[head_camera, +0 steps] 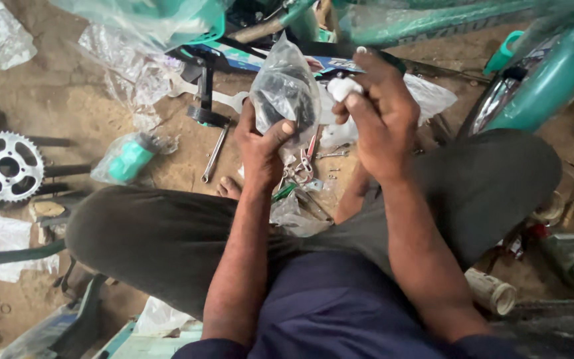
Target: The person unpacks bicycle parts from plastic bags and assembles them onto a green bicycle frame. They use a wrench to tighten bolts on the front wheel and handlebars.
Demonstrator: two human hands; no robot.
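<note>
My left hand (262, 141) grips a clear plastic bag (286, 93) with dark parts inside, held upright in front of me. My right hand (379, 113) is closed around a small white object (344, 87) next to the top of the bag. Both hands hover above my crossed legs in dark trousers (167, 233). On the dirt floor below the hands lie small metal parts and bolts (303, 166).
A teal bicycle frame (553, 73) stands at the top right. A silver chainring (6, 165) lies at the left. A spanner (214, 153), a wrapped teal part (129, 158), loose plastic bags (134, 66) and a white canister (493, 291) lie around me.
</note>
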